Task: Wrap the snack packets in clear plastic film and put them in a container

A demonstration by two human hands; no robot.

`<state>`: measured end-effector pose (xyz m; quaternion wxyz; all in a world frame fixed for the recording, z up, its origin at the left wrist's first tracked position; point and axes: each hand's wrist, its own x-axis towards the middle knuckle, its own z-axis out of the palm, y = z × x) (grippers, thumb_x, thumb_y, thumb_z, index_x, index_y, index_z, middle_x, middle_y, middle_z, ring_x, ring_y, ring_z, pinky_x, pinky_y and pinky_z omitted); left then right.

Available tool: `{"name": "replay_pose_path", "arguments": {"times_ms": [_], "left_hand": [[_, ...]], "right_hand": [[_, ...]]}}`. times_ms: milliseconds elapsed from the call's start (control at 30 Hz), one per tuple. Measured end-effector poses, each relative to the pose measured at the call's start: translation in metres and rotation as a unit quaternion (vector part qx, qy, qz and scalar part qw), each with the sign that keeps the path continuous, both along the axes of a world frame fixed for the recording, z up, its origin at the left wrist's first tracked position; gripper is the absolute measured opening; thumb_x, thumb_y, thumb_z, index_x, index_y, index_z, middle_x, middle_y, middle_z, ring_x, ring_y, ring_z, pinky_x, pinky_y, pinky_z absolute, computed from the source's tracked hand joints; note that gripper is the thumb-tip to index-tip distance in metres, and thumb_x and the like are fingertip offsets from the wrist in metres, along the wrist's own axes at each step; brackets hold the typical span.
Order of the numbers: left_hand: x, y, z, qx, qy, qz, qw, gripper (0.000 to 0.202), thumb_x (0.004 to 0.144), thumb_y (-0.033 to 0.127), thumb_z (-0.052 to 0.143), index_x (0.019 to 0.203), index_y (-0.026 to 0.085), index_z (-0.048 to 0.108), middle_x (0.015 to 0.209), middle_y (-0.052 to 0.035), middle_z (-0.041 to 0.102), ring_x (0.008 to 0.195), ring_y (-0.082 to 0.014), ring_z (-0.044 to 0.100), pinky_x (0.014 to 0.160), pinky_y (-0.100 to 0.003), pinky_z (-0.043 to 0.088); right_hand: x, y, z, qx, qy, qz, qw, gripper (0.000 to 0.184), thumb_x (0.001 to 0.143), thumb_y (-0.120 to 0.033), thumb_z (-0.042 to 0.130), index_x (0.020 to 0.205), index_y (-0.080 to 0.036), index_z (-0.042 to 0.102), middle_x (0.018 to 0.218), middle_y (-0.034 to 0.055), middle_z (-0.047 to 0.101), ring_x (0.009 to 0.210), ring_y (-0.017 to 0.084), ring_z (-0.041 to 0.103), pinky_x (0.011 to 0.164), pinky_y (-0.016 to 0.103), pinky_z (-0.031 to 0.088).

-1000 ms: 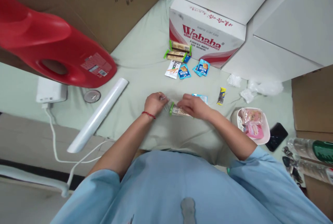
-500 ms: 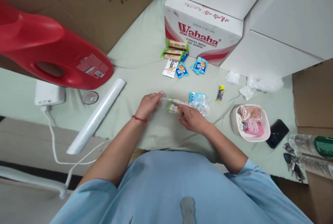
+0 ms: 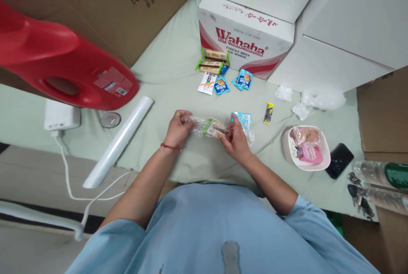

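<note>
My left hand [image 3: 179,130], with a red cord at its wrist, pinches one end of a clear plastic bag [image 3: 198,125]. Green-and-cream snack packets [image 3: 214,128] lie inside that bag, between my hands. At their other end, my right hand [image 3: 237,141] grips the packets between thumb and fingers, its index finger raised. Its fingers hide part of the packets. Just behind this hand lies a light-blue packet [image 3: 245,120], beside more crumpled clear plastic.
Several snack packets [image 3: 209,66] lie before the Wahaha box [image 3: 245,38]. A yellow-and-black packet [image 3: 268,113], a white tub [image 3: 325,161] of snacks and a phone [image 3: 340,160] are on the right. Leftward are a white roll [image 3: 118,142] and a red jug [image 3: 72,63].
My left hand has drawn slightly left and down, stretching the bag so more of it shows. My right index finger has lifted off the packets.
</note>
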<state>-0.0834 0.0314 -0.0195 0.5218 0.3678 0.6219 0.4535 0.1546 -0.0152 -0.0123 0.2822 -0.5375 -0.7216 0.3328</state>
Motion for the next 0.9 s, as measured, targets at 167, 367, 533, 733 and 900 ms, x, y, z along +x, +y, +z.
{"name": "replay_pose_path", "arguments": {"times_ms": [167,367,533,733,900], "left_hand": [[0.002,0.001,0.000,-0.012,0.003,0.028,1.000,0.057,0.060,0.030,0.078,0.111,0.021,0.055,0.067,0.0084,0.057,0.060,-0.0141,0.058,0.065,-0.028,0.047],[0.004,-0.005,0.011,-0.021,0.009,0.062,0.998,0.032,0.062,0.031,0.076,0.088,0.018,0.063,0.068,0.0033,0.060,0.059,-0.0119,0.052,0.058,-0.026,0.041],[0.034,-0.017,0.035,0.105,0.090,-0.020,0.990,0.011,0.074,0.025,0.070,0.082,0.020,0.065,0.081,-0.0001,0.067,0.075,-0.0148,0.060,0.073,-0.029,0.052],[0.068,-0.030,0.022,0.131,0.162,-0.154,0.966,0.031,0.085,0.016,0.055,0.115,0.020,0.059,0.098,-0.0042,0.067,0.090,-0.0187,0.065,0.086,-0.035,0.056],[0.070,-0.048,0.002,0.256,0.302,-0.229,0.889,0.043,0.086,0.010,0.049,0.127,0.017,0.060,0.125,-0.0142,0.061,0.118,-0.0259,0.060,0.107,-0.045,0.052]], "right_hand": [[-0.010,0.009,0.025,-0.053,-0.176,0.099,0.978,0.069,0.103,-0.035,0.056,0.167,-0.025,0.032,0.117,0.0120,0.069,0.095,0.026,0.068,0.081,0.037,0.054],[-0.026,0.004,0.044,-0.020,-0.329,0.174,0.928,0.051,0.104,-0.030,0.053,0.155,-0.030,0.053,0.128,0.0149,0.065,0.106,0.030,0.068,0.078,0.036,0.053],[-0.032,0.004,0.036,0.013,-0.317,0.170,0.933,0.047,0.104,-0.023,0.051,0.150,-0.026,0.057,0.124,0.0167,0.066,0.104,0.030,0.066,0.085,0.040,0.053],[-0.015,-0.009,0.028,0.030,-0.215,0.199,0.956,0.037,0.097,-0.023,0.062,0.134,-0.020,0.069,0.138,0.0185,0.063,0.127,0.035,0.057,0.109,0.053,0.049],[0.026,-0.019,0.045,0.013,-0.017,0.153,0.988,0.027,0.107,-0.032,0.051,0.118,-0.027,0.075,0.112,0.0082,0.074,0.104,0.025,0.068,0.095,0.042,0.056]]}}
